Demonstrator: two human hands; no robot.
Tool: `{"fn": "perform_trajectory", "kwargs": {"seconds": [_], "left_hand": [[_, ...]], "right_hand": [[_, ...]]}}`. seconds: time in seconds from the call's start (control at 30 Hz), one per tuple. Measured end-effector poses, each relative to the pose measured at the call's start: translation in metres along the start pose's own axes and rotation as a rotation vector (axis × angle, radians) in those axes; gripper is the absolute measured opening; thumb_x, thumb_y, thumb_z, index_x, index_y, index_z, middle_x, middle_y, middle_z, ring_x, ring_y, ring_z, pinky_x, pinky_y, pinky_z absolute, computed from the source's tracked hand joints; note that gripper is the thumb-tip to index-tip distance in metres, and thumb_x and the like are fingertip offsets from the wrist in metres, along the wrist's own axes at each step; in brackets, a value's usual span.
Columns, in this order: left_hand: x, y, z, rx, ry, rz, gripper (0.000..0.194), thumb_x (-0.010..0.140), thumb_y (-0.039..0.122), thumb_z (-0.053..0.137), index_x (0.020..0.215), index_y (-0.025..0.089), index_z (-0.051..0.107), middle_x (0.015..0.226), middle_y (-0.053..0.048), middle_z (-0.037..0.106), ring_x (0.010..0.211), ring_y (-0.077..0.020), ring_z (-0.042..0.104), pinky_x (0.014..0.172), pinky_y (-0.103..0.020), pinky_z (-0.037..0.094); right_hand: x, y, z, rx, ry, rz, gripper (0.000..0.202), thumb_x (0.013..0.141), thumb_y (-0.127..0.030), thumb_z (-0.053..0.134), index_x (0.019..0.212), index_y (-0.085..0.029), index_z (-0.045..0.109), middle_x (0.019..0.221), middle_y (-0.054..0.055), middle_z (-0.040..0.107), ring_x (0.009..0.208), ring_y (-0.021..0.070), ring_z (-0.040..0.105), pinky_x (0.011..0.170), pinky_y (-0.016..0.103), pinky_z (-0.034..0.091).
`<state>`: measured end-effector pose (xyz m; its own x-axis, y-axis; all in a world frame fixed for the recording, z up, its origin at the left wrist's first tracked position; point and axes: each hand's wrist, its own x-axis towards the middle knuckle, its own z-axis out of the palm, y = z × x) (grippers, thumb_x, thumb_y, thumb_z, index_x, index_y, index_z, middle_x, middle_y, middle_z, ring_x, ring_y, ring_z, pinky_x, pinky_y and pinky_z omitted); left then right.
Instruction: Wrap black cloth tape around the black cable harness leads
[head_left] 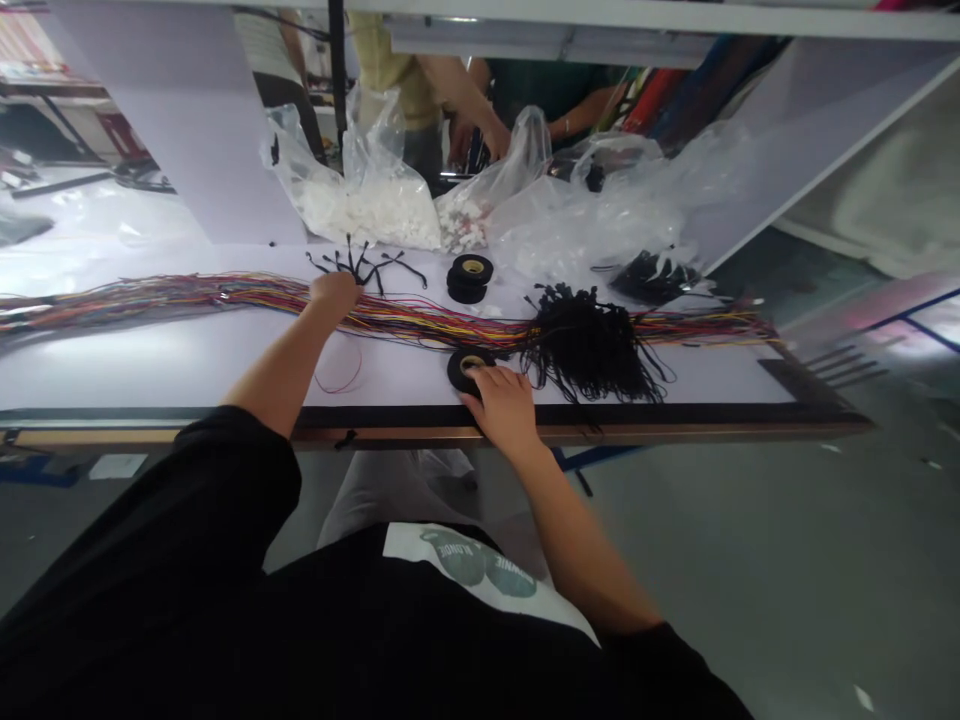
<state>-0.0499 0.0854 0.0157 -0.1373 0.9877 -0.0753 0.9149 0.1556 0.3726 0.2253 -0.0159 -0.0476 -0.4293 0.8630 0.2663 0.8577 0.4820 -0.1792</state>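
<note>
A long bundle of thin coloured wires [427,322] runs across the white table. My left hand [335,292] is closed at the bundle's far edge, beside several short black leads [367,268]; what its fingers hold is hidden. My right hand [504,400] rests on a black tape roll [463,371] near the front edge, its thumb at the roll's centre and its fingers bent over the right side. Two more black tape rolls [470,278] are stacked behind the wires. A pile of black looped leads [592,345] lies over the bundle to the right.
Clear plastic bags of white parts [367,210] stand along the back. A small bag of black pieces [654,276] lies at the back right. A dark strip [675,413] lines the table's front edge. Other people's arms [465,95] show beyond the bags.
</note>
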Motion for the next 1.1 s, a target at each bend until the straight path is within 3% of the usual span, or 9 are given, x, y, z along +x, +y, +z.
{"fn": "perform_trajectory", "kwargs": {"seconds": [0.13, 0.2, 0.23, 0.3, 0.53, 0.67, 0.83, 1.0, 1.1], "left_hand": [[-0.007, 0.032, 0.030, 0.077, 0.081, 0.068, 0.028, 0.087, 0.025, 0.041, 0.093, 0.007, 0.060, 0.098, -0.019, 0.062, 0.101, -0.0317, 0.054, 0.083, -0.039, 0.038], [-0.018, 0.054, 0.050, 0.065, 0.035, 0.241, 0.025, 0.084, 0.033, 0.049, 0.093, 0.015, 0.063, 0.100, -0.011, 0.065, 0.099, -0.0255, 0.055, 0.082, -0.032, 0.038], [-0.024, 0.066, 0.060, 0.053, -0.012, 0.421, 0.023, 0.084, 0.031, 0.048, 0.091, 0.016, 0.064, 0.099, -0.010, 0.065, 0.097, -0.0236, 0.056, 0.081, -0.030, 0.038], [-0.033, 0.086, 0.077, 0.037, -0.051, 0.573, 0.021, 0.084, 0.026, 0.046, 0.086, 0.017, 0.066, 0.097, -0.008, 0.067, 0.095, -0.0210, 0.057, 0.080, -0.027, 0.038], [-0.041, 0.132, 0.107, 0.025, -0.131, 0.574, 0.019, 0.077, 0.031, 0.057, 0.077, 0.015, 0.067, 0.085, -0.008, 0.067, 0.084, -0.0213, 0.059, 0.068, -0.026, 0.039], [-0.037, 0.132, 0.096, 0.008, -0.145, 0.528, 0.017, 0.077, 0.025, 0.052, 0.075, 0.016, 0.067, 0.082, -0.006, 0.067, 0.079, -0.0189, 0.059, 0.065, -0.024, 0.038], [-0.032, 0.108, 0.058, -0.039, -0.177, 0.450, 0.025, 0.081, 0.026, 0.043, 0.075, 0.015, 0.065, 0.068, -0.002, 0.064, 0.058, -0.0122, 0.055, 0.056, -0.022, 0.036], [-0.042, 0.086, 0.031, -0.119, 0.021, 0.353, 0.010, 0.073, 0.024, 0.056, 0.071, 0.016, 0.062, 0.064, -0.001, 0.061, 0.058, -0.0111, 0.052, 0.054, -0.022, 0.033], [-0.049, 0.080, 0.024, -0.427, -0.132, 0.297, 0.007, 0.073, 0.014, 0.056, 0.078, 0.015, 0.060, 0.059, 0.000, 0.060, 0.046, -0.0075, 0.047, 0.048, -0.021, 0.032]], "right_hand": [[-0.006, -0.002, 0.000, -0.055, -0.007, -0.031, 0.024, 0.084, -0.021, 0.049, 0.105, -0.017, 0.061, 0.106, 0.009, 0.068, 0.102, 0.0243, 0.052, 0.088, 0.035, 0.027], [-0.014, -0.001, -0.003, -0.050, -0.012, -0.035, 0.023, 0.084, -0.022, 0.049, 0.103, -0.018, 0.061, 0.104, 0.008, 0.068, 0.100, 0.0241, 0.051, 0.088, 0.035, 0.026], [-0.019, -0.001, -0.005, -0.054, -0.015, -0.033, 0.023, 0.084, -0.022, 0.049, 0.102, -0.018, 0.061, 0.104, 0.008, 0.068, 0.100, 0.0242, 0.051, 0.088, 0.035, 0.026], [-0.029, 0.000, -0.009, -0.079, -0.017, 0.001, 0.022, 0.084, -0.023, 0.048, 0.102, -0.018, 0.061, 0.104, 0.008, 0.068, 0.099, 0.0246, 0.050, 0.087, 0.035, 0.027], [-0.048, 0.010, -0.013, -0.128, 0.031, 0.178, 0.022, 0.084, -0.025, 0.047, 0.098, -0.018, 0.061, 0.100, 0.011, 0.066, 0.095, 0.0266, 0.049, 0.079, 0.036, 0.030], [-0.047, 0.015, -0.009, -0.078, 0.058, 0.172, 0.021, 0.083, -0.026, 0.049, 0.097, -0.018, 0.062, 0.098, 0.011, 0.067, 0.094, 0.0268, 0.051, 0.077, 0.036, 0.032], [-0.040, 0.024, -0.006, -0.013, 0.085, 0.158, 0.020, 0.083, -0.030, 0.051, 0.095, -0.019, 0.062, 0.097, 0.010, 0.068, 0.092, 0.0270, 0.055, 0.076, 0.037, 0.037], [-0.021, 0.035, -0.006, 0.043, 0.202, 0.140, 0.024, 0.083, -0.028, 0.048, 0.098, -0.014, 0.061, 0.095, 0.013, 0.066, 0.089, 0.0276, 0.057, 0.078, 0.038, 0.043], [-0.008, 0.036, -0.009, 0.080, 0.278, 0.116, 0.025, 0.083, -0.024, 0.045, 0.101, -0.016, 0.061, 0.096, 0.013, 0.065, 0.089, 0.0273, 0.057, 0.079, 0.040, 0.045]]}}
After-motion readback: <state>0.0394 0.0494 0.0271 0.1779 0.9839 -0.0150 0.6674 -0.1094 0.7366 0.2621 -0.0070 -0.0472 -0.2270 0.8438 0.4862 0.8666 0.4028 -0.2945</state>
